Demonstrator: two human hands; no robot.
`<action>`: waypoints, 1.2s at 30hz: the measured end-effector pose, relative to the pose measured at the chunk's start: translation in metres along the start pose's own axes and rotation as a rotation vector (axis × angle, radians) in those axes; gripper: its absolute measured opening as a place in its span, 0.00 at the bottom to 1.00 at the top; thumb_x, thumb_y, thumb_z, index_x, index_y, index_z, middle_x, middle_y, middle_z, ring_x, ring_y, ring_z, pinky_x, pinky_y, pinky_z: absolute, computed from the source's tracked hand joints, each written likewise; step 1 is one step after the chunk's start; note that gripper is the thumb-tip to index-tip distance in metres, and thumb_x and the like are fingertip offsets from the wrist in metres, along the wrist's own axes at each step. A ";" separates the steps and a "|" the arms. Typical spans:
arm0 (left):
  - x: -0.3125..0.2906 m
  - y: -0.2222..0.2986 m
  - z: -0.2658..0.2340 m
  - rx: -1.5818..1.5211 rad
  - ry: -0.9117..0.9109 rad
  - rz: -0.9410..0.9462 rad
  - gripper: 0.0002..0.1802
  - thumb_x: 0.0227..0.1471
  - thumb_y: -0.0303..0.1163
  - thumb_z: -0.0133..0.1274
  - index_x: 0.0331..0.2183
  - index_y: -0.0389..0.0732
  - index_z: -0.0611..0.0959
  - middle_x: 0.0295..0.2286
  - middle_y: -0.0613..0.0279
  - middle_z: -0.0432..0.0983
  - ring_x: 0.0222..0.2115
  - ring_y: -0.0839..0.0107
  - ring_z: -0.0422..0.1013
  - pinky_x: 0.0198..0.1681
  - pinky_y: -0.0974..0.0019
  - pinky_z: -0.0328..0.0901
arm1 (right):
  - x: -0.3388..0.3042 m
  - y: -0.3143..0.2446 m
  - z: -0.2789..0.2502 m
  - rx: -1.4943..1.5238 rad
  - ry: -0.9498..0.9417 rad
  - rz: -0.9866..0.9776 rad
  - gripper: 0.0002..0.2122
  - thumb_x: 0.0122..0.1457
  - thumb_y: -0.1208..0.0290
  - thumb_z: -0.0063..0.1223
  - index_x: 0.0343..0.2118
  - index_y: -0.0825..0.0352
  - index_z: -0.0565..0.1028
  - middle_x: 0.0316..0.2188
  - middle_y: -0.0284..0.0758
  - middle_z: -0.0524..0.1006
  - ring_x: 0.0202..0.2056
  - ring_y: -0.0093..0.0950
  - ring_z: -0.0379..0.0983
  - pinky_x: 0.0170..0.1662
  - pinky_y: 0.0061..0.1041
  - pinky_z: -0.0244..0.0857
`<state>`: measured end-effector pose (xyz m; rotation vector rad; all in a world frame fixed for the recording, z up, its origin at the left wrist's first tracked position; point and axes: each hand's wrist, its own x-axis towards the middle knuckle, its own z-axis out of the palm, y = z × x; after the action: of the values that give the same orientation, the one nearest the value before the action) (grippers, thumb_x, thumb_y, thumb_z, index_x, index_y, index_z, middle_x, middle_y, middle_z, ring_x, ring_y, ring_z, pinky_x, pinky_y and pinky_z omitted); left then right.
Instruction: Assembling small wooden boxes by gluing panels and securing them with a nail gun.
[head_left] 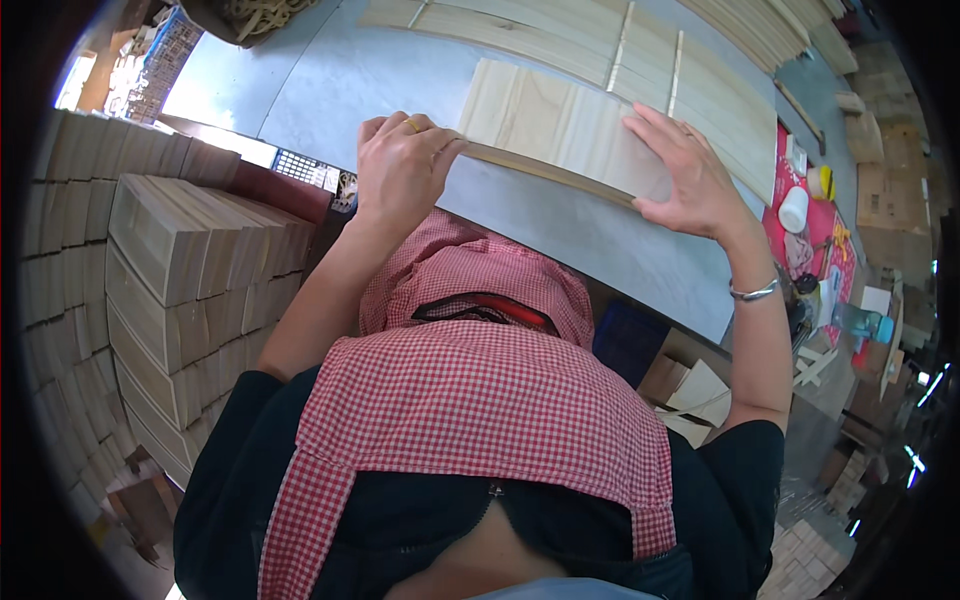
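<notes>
A pale wooden board (555, 120) with a thick near edge lies at a slant on the grey tabletop. My left hand (402, 165) is closed, its fingertips pressed together at the board's near left corner; its thumb is mostly hidden. Around the right end spreads my right hand (690, 165), with the thumb at the near edge and the fingers over the top, gripping it. Just beyond lie larger flat wooden panels (540, 35), crossed by narrow light strips (620, 45).
Stacked wooden pieces (170, 240) rise left of the table (330, 90). A container of wood strips (225, 20) stands far left. At right are a hammer (800, 108), a white bottle (793, 210) and a yellow tape roll (821, 183) on a red cloth.
</notes>
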<state>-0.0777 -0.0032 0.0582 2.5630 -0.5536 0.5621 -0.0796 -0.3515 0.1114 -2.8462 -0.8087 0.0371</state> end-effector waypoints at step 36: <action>0.008 -0.006 -0.002 -0.019 -0.072 0.122 0.03 0.48 0.26 0.65 0.29 0.39 0.88 0.27 0.65 0.79 0.30 0.69 0.70 0.49 0.62 0.62 | -0.094 -0.016 0.040 0.261 0.477 0.467 0.02 0.53 0.83 0.60 0.29 0.71 0.79 0.21 0.32 0.74 0.20 0.25 0.63 0.26 0.25 0.58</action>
<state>-0.0687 -0.0001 0.0616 2.5519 -0.7414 0.5047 -0.1714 -0.3806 0.0727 -2.5633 -0.0358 -0.4216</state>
